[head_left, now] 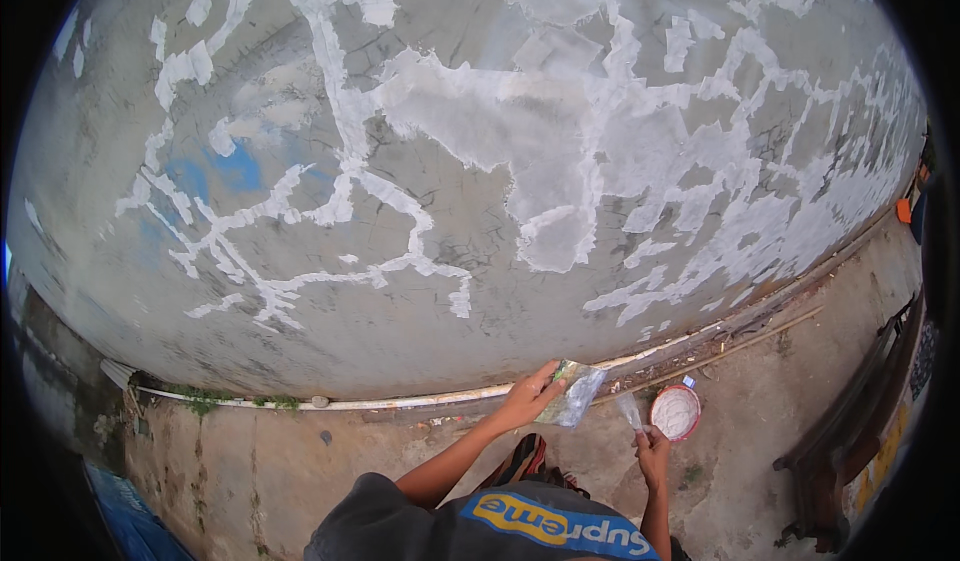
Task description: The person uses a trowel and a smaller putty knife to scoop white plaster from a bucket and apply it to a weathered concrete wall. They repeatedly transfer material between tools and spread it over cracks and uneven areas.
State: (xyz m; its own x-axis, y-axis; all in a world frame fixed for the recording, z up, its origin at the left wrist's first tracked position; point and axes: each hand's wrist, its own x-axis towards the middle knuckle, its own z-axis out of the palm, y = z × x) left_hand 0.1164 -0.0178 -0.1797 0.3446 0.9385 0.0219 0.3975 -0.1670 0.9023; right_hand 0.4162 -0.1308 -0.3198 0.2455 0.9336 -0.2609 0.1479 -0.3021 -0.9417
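In my left hand (530, 401) is a flat rectangular board (572, 395), its face smeared with whitish and greyish marks; my fingers close on its left edge. My right hand (652, 451) grips a putty knife (629, 411) by the handle, the pale blade pointing up toward the wall. Just beside that blade, on the right, stands a red-rimmed bucket (676, 411) of white paste. Ahead rises a grey wall (490, 311) with branching white strips and patches of filler.
A pale pipe (400, 402) runs along the wall's foot, and a long thin pole (740, 345) lies nearby. Dark wooden furniture (838, 461) stands at the right. A blue sheet (125, 511) is at the lower left, on the concrete ground (300, 451).
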